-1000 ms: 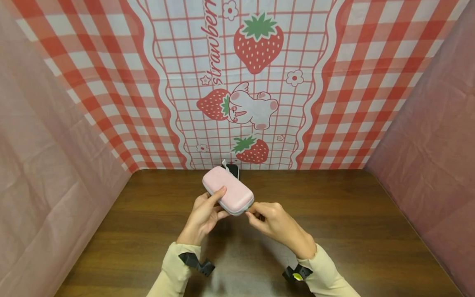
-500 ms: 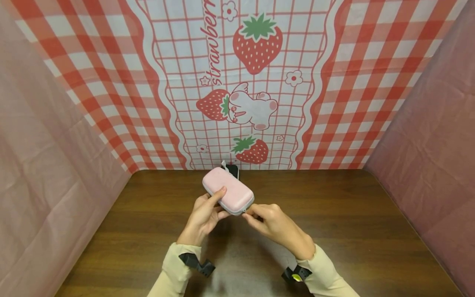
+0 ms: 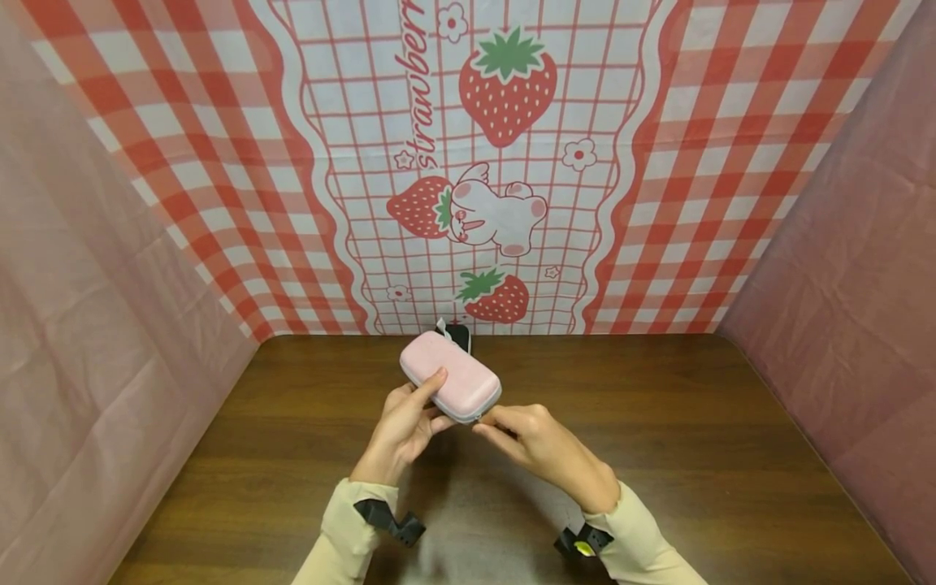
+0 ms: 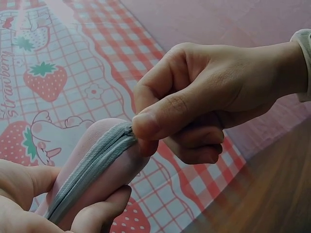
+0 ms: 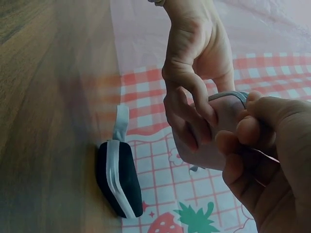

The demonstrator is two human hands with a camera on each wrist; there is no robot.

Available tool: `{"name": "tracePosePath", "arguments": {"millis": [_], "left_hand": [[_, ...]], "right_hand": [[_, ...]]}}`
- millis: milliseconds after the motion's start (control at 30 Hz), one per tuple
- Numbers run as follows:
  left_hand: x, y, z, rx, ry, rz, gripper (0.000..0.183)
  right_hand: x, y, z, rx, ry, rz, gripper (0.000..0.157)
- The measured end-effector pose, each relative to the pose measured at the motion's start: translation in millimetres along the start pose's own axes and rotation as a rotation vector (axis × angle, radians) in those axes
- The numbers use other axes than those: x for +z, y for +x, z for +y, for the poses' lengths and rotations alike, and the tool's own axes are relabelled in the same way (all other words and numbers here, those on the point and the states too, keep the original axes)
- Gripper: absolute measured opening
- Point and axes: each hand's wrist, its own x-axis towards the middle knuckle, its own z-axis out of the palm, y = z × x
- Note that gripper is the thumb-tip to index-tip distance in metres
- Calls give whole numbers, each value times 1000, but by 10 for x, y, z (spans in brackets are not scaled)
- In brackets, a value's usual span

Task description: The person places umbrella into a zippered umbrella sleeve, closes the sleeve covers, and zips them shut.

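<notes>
A pink hard-shell zipper case (image 3: 453, 375) with a grey zipper band is held above the table, tilted down to the right. My left hand (image 3: 400, 426) grips its left long side, thumb on top and fingers underneath. At the case's near right corner, my right hand (image 3: 544, 447) pinches the zipper pull between thumb and bent forefinger. The left wrist view shows the grey zipper (image 4: 92, 167) running along the edge up to the pinching right thumb (image 4: 150, 124); the pull is mostly hidden by the fingertips. Along the visible stretch, the zipper teeth appear closed.
A black case (image 5: 119, 179) with a white zipper band and a white loop strap stands on the wooden table (image 3: 643, 455) at the back, partly behind the pink case in the head view. A strawberry-patterned cloth (image 3: 504, 187) hangs behind, with pink cloths at both sides.
My right hand has shifted slightly left along the case's near end, keeping its pinch on the zipper pull. The left hand and the pink case stay nearly still.
</notes>
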Motion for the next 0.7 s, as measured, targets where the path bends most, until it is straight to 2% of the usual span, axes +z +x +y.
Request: {"name": "tracePosePath", "arguments": {"millis": [167,367,500,700], "left_hand": [[23,-11,-15,-16,-8,0,44],[33,-26,-8,-8,-10,-6,47],[34,-38,0,-4,-5,-21,50],[39,-55,5,0,-32,-31,47]], "right_hand": [[32,-3,-12,10,-5,-29,16],[26,-7,-16,31,-21,-12,16],[-9,-19,-1,81,-58,-9,14],[-63,-40,35,203,-110,-4,12]]}}
